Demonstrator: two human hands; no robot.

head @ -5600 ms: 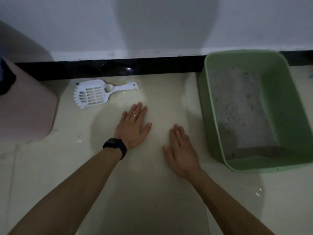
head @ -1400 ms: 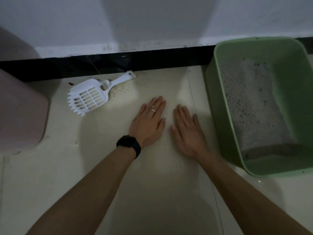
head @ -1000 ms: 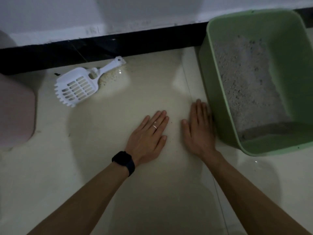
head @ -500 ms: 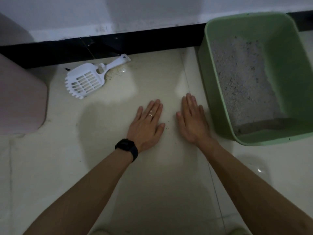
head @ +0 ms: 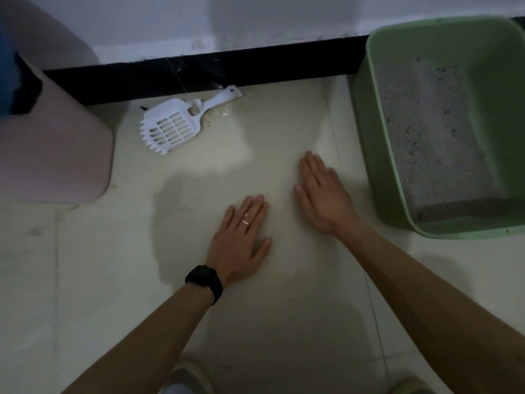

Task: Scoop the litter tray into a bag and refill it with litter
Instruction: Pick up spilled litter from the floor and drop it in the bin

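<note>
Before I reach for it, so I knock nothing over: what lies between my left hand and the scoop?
Head view: only bare floor between the left hand and the scoop.

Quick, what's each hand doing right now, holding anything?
Left hand: open, flat on the floor, holding nothing.
Right hand: open, fingers straight, holding nothing.

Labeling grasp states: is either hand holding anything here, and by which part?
Nothing is held. The left hand and the right hand are open, fingers straight, on the floor. The white scoop lies untouched, apart from both.
</note>
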